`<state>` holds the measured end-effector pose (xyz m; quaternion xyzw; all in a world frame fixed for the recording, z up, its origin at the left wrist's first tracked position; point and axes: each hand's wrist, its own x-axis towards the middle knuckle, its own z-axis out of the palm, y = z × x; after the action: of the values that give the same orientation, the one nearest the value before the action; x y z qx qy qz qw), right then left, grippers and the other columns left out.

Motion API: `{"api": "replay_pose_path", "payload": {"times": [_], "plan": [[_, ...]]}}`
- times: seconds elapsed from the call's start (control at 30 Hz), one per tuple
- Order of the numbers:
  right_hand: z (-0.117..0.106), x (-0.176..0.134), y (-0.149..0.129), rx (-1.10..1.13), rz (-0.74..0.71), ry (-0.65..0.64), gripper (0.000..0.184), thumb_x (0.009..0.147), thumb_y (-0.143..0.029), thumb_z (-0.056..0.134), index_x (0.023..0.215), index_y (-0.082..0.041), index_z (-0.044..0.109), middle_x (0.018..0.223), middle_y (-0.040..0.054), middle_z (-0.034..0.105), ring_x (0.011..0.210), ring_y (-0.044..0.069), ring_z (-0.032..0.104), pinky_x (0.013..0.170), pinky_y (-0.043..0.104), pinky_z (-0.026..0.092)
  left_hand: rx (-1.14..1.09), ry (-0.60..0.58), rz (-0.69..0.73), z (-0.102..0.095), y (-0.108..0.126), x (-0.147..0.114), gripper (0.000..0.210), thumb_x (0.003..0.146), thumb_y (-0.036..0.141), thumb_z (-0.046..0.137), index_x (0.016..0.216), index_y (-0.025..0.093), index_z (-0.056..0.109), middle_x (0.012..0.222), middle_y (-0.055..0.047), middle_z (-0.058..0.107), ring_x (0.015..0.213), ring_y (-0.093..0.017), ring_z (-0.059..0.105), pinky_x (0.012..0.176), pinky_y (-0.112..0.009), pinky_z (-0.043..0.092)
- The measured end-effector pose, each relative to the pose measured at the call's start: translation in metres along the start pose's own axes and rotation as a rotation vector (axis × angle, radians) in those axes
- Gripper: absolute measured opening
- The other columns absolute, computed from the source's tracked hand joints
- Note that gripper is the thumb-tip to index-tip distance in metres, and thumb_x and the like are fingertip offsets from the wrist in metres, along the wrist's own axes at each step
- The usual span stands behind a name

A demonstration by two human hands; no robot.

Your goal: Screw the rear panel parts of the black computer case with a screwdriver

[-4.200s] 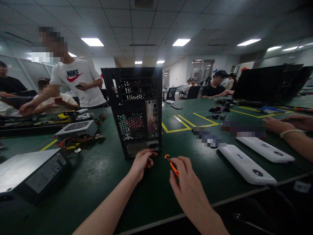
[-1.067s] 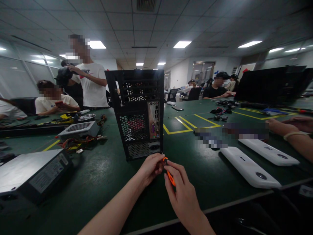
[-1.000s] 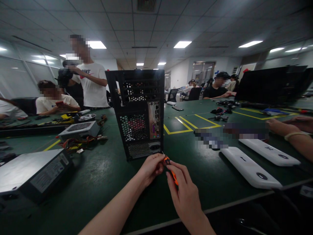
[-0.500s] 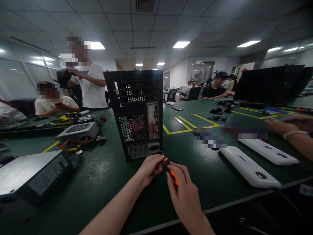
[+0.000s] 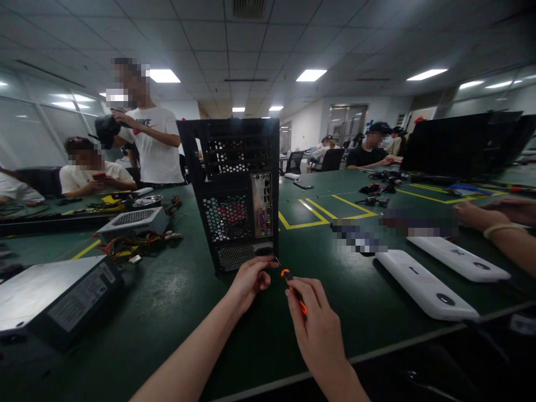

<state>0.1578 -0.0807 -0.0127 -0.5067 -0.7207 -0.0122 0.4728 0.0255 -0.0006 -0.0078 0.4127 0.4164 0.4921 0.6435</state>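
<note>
A black computer case (image 5: 245, 178) stands upright on the green table, its rear panel with ports and vent mesh facing me. In my right hand (image 5: 319, 324) is an orange and black screwdriver (image 5: 298, 296), its thin shaft pointing up and left to the case's lower right corner. My left hand (image 5: 253, 282) is at that corner, index finger stretched out beside the screwdriver's tip, thumb bent apart below it. Whether the fingers touch the tip or the case, I cannot tell. No screw can be made out at the tip.
Left of the case lie a large power supply (image 5: 54, 301) and a smaller one (image 5: 134, 223) with cables. To the right are two white devices (image 5: 425, 285) and another person's hands (image 5: 486, 215). A monitor (image 5: 460, 145) stands behind them. Other people sit and stand beyond the table.
My left fingers have come off the front of the screwdriver and moved slightly up and left, so more of the shaft shows. The right hand keeps its hold, nearly in place.
</note>
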Motion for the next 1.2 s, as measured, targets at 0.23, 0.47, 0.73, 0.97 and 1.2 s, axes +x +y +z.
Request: {"api": "replay_pose_path", "payload": {"times": [0.23, 0.47, 0.73, 0.97, 1.2], "plan": [[0.0019, -0.0012, 0.0003, 0.014, -0.031, 0.024, 0.024, 0.080, -0.020, 0.037, 0.103, -0.018, 0.043, 0.102, 0.0102, 0.046, 0.088, 0.018, 0.054, 0.069, 0.032, 0.049, -0.043, 0.028, -0.021, -0.0023, -0.0005, 0.0007, 0.027, 0.069, 0.018, 0.051, 0.095, 0.011, 0.052, 0.094, -0.011, 0.060, 0.042, -0.003, 0.044, 0.035, -0.016, 0.025], [0.0009, -0.0003, 0.0019, -0.070, 0.079, -0.008, 0.023, 0.085, -0.033, 0.032, 0.098, -0.017, 0.043, 0.083, 0.0063, 0.053, 0.068, 0.017, 0.059, 0.055, 0.028, 0.049, -0.033, 0.025, 0.005, -0.0008, -0.0006, 0.0006, 0.028, 0.069, 0.017, 0.051, 0.096, 0.011, 0.052, 0.096, -0.011, 0.059, 0.040, -0.002, 0.043, 0.035, -0.016, 0.024], [0.0014, 0.0011, 0.0000, -0.025, 0.066, -0.020, 0.016, 0.084, -0.025, 0.032, 0.093, -0.017, 0.043, 0.081, 0.0050, 0.051, 0.065, 0.015, 0.057, 0.054, 0.027, 0.048, -0.029, 0.021, 0.019, -0.0015, -0.0018, 0.0005, 0.028, 0.069, 0.018, 0.051, 0.096, 0.011, 0.052, 0.094, -0.011, 0.059, 0.041, -0.003, 0.043, 0.036, -0.016, 0.024], [0.0002, 0.0008, -0.0017, 0.086, 0.032, 0.058, 0.015, 0.078, -0.023, 0.044, 0.091, -0.019, 0.047, 0.099, 0.0088, 0.043, 0.088, 0.018, 0.053, 0.067, 0.031, 0.050, -0.035, 0.032, 0.008, -0.0017, -0.0020, 0.0005, 0.027, 0.069, 0.019, 0.052, 0.095, 0.012, 0.052, 0.090, -0.009, 0.060, 0.041, -0.003, 0.044, 0.036, -0.016, 0.025], [0.0004, -0.0015, 0.0007, 0.073, -0.004, 0.035, 0.026, 0.082, -0.023, 0.037, 0.108, -0.019, 0.042, 0.097, 0.0083, 0.046, 0.086, 0.017, 0.053, 0.069, 0.031, 0.049, -0.023, 0.037, 0.002, -0.0027, -0.0021, 0.0013, 0.027, 0.070, 0.022, 0.051, 0.095, 0.013, 0.052, 0.090, -0.010, 0.061, 0.041, -0.003, 0.044, 0.035, -0.016, 0.026]]}}
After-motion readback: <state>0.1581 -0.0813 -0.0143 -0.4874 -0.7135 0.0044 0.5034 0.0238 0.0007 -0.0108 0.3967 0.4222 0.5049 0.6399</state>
